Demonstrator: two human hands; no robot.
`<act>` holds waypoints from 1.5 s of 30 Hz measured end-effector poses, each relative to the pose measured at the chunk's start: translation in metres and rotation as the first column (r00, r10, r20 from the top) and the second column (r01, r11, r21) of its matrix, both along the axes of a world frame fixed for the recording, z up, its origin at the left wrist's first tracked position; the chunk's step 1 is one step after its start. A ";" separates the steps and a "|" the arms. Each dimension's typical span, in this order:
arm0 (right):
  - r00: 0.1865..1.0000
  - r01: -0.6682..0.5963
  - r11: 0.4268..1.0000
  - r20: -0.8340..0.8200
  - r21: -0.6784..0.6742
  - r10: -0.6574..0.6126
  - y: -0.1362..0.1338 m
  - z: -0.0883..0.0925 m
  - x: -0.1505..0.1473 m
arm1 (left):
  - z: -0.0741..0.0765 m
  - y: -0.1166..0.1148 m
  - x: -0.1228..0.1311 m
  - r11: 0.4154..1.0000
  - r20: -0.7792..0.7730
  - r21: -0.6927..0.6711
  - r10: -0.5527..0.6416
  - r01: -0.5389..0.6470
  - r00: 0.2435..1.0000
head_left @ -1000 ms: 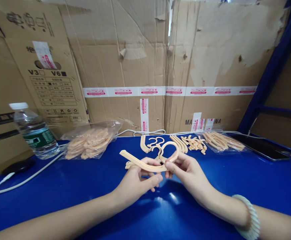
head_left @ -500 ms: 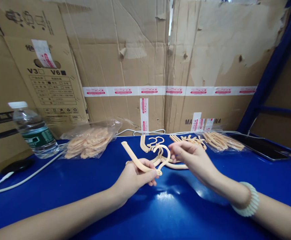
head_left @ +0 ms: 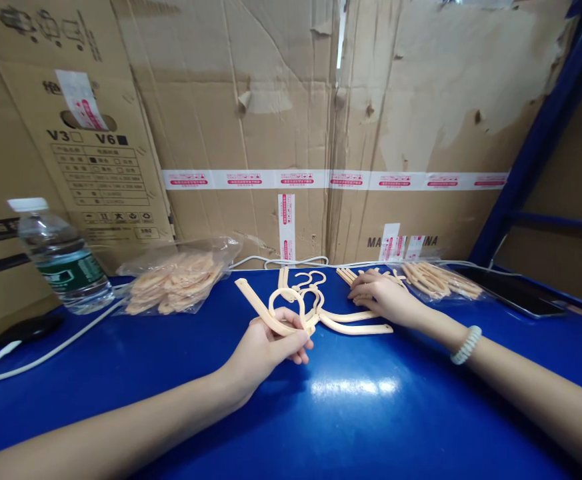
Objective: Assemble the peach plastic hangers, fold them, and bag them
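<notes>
My left hand is closed on a peach-coloured hanger arm and a curved hanger hook, which meet at the thumb. The arm points up and left, and the hook curls above my fingers. My right hand reaches over loose hanger parts at the back, fingers loosely bent and apart; its fingertips are partly hidden, and I see nothing held in them. Between the hands, hangers with arms spread lie on the blue table. Behind them are more hooks and straight arms.
A clear bag of peach parts lies at left, beside a water bottle and a black device with a white cable. At right are another bag of parts and a dark phone or tablet. Cardboard stands behind.
My right hand has moved away from the hook, forward and right to the loose parts at the back. My left hand shifted slightly left, still holding the arm and hook; the hook has tilted left.
</notes>
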State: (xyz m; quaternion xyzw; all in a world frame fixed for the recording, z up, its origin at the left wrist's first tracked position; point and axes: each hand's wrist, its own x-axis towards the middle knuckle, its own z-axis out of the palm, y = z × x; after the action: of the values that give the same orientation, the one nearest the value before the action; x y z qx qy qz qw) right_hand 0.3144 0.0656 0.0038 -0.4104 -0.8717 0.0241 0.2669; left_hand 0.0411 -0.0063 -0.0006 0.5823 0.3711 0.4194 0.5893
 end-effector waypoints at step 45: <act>0.381 -0.606 0.630 -0.872 -0.486 -0.306 -0.082 -0.006 -0.083 | -0.003 0.001 -0.003 0.987 -0.151 0.156 0.000 0.024 0.989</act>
State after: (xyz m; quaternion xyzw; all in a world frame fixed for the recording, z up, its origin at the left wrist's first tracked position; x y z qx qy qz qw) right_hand 0.2312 -0.0163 -0.0024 -0.3022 -0.5136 0.6328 0.4944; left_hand 0.0376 -0.0052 -0.0035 0.6593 0.3766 0.3987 0.5144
